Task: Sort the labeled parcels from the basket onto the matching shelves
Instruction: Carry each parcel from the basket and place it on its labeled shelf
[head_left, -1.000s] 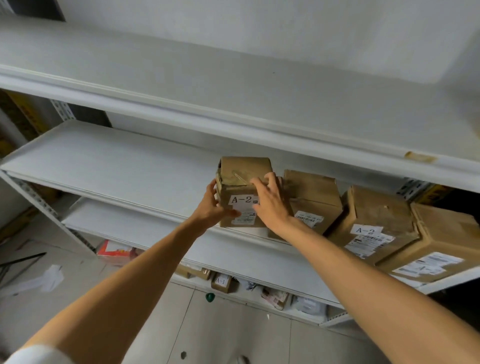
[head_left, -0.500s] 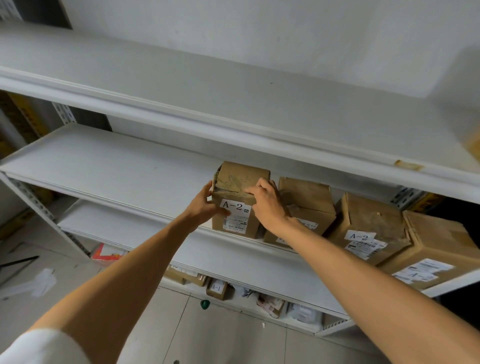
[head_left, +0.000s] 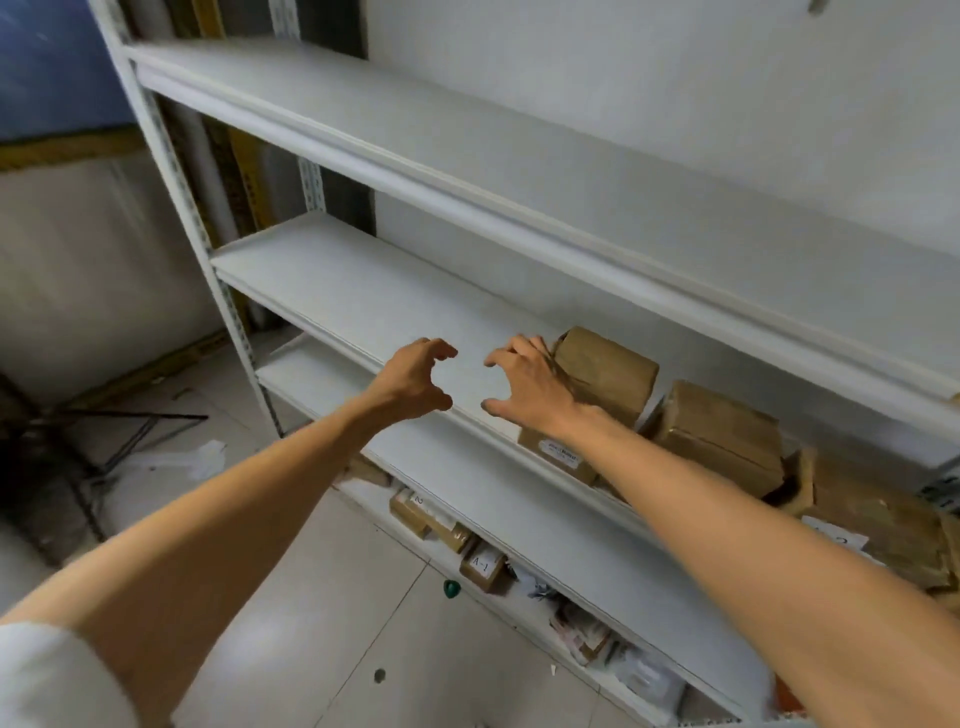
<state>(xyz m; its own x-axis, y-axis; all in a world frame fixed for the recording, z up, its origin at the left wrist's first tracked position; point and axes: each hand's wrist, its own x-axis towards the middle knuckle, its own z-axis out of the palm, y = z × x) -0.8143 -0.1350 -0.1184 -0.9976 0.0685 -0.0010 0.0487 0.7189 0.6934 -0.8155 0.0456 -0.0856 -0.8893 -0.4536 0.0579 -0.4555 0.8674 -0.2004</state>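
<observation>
A brown cardboard parcel (head_left: 605, 370) stands on the middle white shelf (head_left: 363, 306), leftmost in a row with a second parcel (head_left: 719, 434) and a third one (head_left: 878, 525) to its right. My right hand (head_left: 524, 384) hovers just left of the first parcel, fingers curled apart, holding nothing; its wrist covers the parcel's label. My left hand (head_left: 415, 382) is a short way further left over the shelf's front edge, also spread and empty. The basket is out of view.
The top shelf (head_left: 467, 135) runs above. On the bottom shelf lie small parcels, one marked A-1 (head_left: 482, 565), and plastic mail bags (head_left: 639, 670). A green object (head_left: 452, 588) sits on the tiled floor. Black metal rods (head_left: 104, 431) lie at left.
Both hands have let go of the A-2 parcel, which now stands on the middle shelf. The hands have drawn back to the left, and my view has swung left and down.
</observation>
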